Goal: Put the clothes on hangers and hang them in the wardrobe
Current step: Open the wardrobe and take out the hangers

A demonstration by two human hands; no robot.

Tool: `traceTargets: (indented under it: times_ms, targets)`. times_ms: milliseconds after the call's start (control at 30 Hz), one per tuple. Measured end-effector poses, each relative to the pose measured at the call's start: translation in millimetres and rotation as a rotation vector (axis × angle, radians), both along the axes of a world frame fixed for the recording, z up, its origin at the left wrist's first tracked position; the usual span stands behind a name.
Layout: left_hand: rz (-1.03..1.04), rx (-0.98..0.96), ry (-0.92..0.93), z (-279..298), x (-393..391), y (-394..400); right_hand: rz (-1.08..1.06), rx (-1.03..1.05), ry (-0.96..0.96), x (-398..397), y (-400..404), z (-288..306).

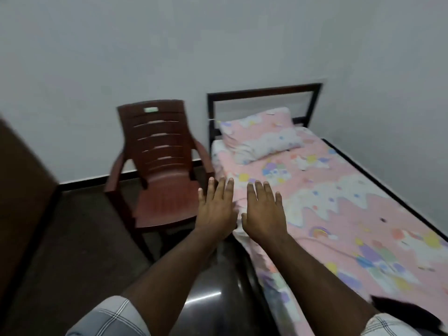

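Observation:
Both my hands are stretched out in front of me, palms down, fingers straight and spread. My left hand (216, 209) hovers over the gap between the chair and the bed. Beside it, my right hand (265, 210) hovers over the bed's near edge. Neither hand holds anything. A dark piece of cloth (412, 311) lies on the bed at the lower right, partly cut off by the frame. No hanger is in view. A dark brown panel (21, 190) at the left edge may be the wardrobe; I cannot tell.
A brown plastic armchair (160, 175) stands against the wall left of the bed. The bed (339, 214) has a pink patterned sheet, a matching pillow (261, 134) and a dark metal headboard (264, 92). Dark glossy floor (80, 238) lies below.

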State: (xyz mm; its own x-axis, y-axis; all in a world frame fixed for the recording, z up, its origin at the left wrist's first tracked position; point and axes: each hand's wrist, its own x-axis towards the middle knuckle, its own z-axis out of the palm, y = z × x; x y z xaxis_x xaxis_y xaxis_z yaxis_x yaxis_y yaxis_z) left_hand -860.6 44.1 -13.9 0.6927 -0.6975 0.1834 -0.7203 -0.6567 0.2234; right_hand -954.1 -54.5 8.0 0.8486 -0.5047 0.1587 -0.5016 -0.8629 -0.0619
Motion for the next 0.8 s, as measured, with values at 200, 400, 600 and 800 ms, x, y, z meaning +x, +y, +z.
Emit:
traceTargets:
  times_ms: [200,400,600,800]
  targets:
    - [0.293,0.039,-0.018,8.0,101.3,169.7,0.296,0.058,-0.016,133.6,144.8,9.4]
    - [0.610,0.011,-0.022,14.7,153.4,320.5,0.664,0.060,-0.040,228.3,290.4,23.0]
    - [0.911,0.021,-0.021,8.8,184.7,447.4,0.966,0.094,-0.023,298.2,419.7,13.4]
    - [1.174,0.005,-0.034,19.0,226.7,534.8,1.212,0.116,-0.049,372.5,515.8,17.7]
